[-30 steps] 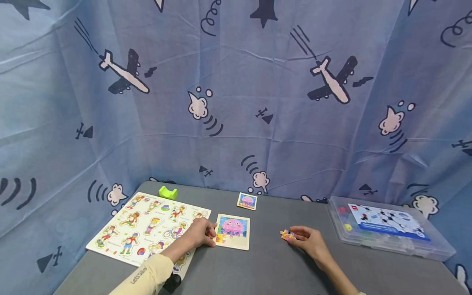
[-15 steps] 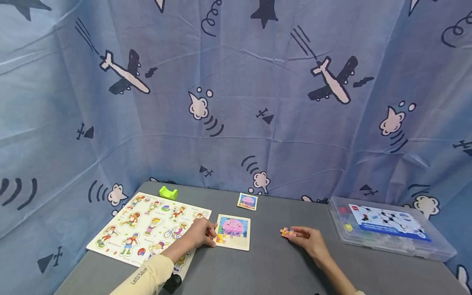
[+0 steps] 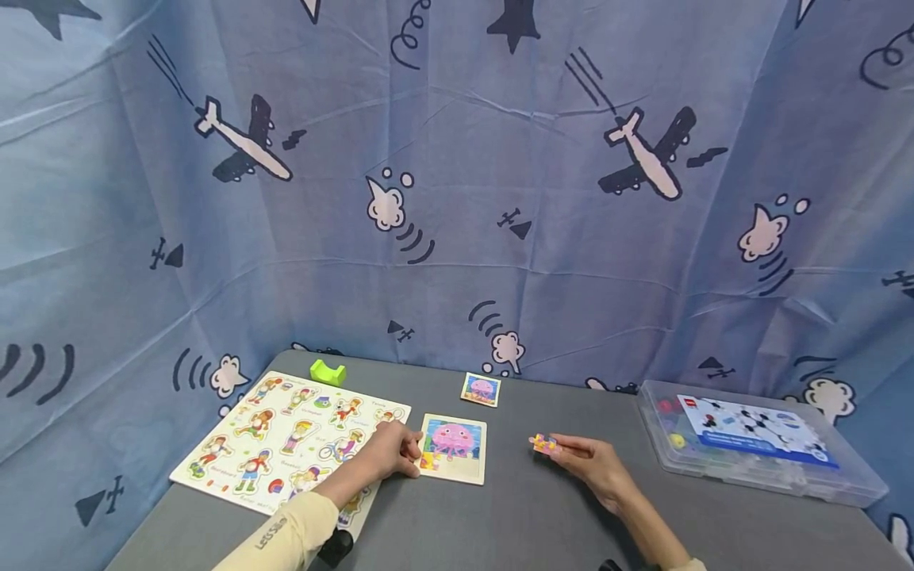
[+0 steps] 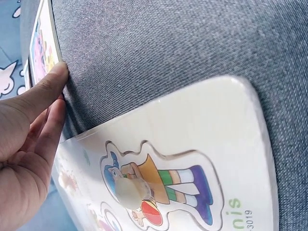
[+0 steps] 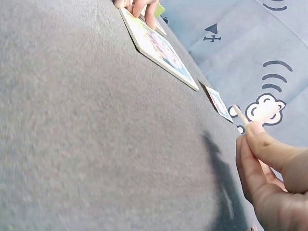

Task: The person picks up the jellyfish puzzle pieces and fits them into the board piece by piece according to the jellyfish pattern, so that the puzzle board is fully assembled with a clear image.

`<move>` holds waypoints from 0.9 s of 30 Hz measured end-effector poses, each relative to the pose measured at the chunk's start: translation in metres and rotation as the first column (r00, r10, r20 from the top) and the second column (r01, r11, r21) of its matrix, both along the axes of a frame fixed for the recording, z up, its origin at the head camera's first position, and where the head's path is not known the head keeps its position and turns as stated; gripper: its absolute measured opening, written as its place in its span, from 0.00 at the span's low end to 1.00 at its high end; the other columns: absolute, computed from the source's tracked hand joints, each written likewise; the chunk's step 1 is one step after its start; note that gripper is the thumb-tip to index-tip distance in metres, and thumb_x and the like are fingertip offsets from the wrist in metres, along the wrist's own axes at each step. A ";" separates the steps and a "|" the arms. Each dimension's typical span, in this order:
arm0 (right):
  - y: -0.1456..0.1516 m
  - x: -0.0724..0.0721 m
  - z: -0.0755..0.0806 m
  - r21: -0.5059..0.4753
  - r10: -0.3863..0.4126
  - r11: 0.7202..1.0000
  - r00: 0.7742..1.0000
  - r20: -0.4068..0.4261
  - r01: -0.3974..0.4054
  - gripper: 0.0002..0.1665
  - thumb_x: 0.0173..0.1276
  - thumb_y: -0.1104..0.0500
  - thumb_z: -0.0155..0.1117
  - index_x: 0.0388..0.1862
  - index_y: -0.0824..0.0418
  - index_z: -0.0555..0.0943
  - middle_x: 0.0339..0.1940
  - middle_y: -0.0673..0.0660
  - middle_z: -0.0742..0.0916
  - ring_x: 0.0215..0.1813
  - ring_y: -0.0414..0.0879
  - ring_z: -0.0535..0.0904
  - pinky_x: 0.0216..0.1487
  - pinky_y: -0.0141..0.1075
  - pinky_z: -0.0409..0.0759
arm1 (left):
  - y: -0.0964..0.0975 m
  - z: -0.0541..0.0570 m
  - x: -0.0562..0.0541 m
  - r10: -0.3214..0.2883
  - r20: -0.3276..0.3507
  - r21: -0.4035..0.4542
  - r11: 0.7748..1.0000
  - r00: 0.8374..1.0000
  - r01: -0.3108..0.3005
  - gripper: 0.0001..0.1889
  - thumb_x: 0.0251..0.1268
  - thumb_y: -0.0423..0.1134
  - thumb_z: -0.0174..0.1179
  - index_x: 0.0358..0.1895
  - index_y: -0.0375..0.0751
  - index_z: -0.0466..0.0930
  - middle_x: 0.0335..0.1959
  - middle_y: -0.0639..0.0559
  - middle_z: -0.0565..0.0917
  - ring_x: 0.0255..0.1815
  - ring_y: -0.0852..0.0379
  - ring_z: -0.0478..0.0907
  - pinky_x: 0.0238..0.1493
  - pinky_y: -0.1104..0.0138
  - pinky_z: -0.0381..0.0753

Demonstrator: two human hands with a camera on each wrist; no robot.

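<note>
My left hand [image 3: 397,450] holds the left edge of a square jellyfish jigsaw puzzle [image 3: 453,441] lying on the grey table. In the left wrist view, the thumb [image 4: 52,79] lies along the frame's edge. The pink jellyfish and blue sea fill the upper part of the frame; its lower right shows bare wood. To the right, above the tabletop, my right hand [image 3: 591,466] pinches a small yellow, pink and orange puzzle piece [image 3: 545,444] between thumb and fingertips. Only the thin edge of this piece [image 5: 240,115] shows in the right wrist view.
A sports-figure peg board [image 3: 286,444] lies under the left forearm. Behind it stands a green plastic block [image 3: 328,373]. A small jellyfish picture card [image 3: 481,389] lies at the back. At right rests a clear plastic case [image 3: 760,444]. A patterned curtain [image 3: 457,198] hangs behind the table.
My right hand has moved slightly left with the puzzle piece, whose tilt has changed. The left hand has stayed on the jigsaw puzzle's edge.
</note>
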State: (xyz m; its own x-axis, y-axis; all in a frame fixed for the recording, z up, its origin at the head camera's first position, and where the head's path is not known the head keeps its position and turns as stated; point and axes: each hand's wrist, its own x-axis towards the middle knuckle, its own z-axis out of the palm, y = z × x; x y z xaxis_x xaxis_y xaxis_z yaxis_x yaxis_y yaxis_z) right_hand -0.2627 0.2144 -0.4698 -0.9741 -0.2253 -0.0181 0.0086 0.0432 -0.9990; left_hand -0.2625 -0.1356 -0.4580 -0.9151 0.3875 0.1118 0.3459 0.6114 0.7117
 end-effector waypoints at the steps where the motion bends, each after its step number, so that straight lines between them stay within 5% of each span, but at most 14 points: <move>1: -0.001 0.000 0.000 -0.008 0.020 1.000 1.000 -0.007 -0.020 0.28 0.65 0.72 0.59 0.60 0.86 0.63 0.45 0.60 0.85 0.43 0.36 0.82 0.47 0.29 0.78 | 0.000 0.000 0.000 0.005 0.008 -0.003 1.000 1.000 -0.005 0.10 0.36 0.22 0.74 0.21 0.33 0.81 0.49 0.29 0.80 0.22 0.64 0.69 0.22 0.74 0.68; 18: -0.030 -0.001 -0.002 0.002 0.151 0.989 0.989 -0.001 -0.151 0.28 0.64 0.69 0.62 0.58 0.86 0.67 0.41 0.56 0.87 0.40 0.37 0.82 0.44 0.31 0.80 | 0.000 0.004 0.003 -0.003 -0.003 0.005 1.000 1.000 0.003 0.10 0.36 0.22 0.74 0.21 0.31 0.80 0.49 0.28 0.80 0.23 0.66 0.70 0.22 0.74 0.68; 27: -0.053 0.000 -0.002 -0.012 0.184 0.983 0.983 -0.002 -0.184 0.26 0.64 0.70 0.61 0.56 0.86 0.68 0.38 0.56 0.86 0.38 0.37 0.81 0.43 0.31 0.80 | -0.005 -0.006 -0.002 -0.052 -0.060 0.016 0.998 0.997 0.053 0.11 0.36 0.24 0.75 0.21 0.35 0.81 0.47 0.30 0.82 0.21 0.68 0.69 0.22 0.74 0.71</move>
State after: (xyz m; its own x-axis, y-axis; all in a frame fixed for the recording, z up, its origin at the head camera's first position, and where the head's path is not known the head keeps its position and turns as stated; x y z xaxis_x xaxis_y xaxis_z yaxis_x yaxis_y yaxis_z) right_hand -0.2630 0.1610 -0.4721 -0.9159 -0.4012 -0.0132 0.0003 0.0322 -0.9995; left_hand -0.2648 -0.1401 -0.4641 -0.8852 0.4318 0.1729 0.4189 0.5787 0.6997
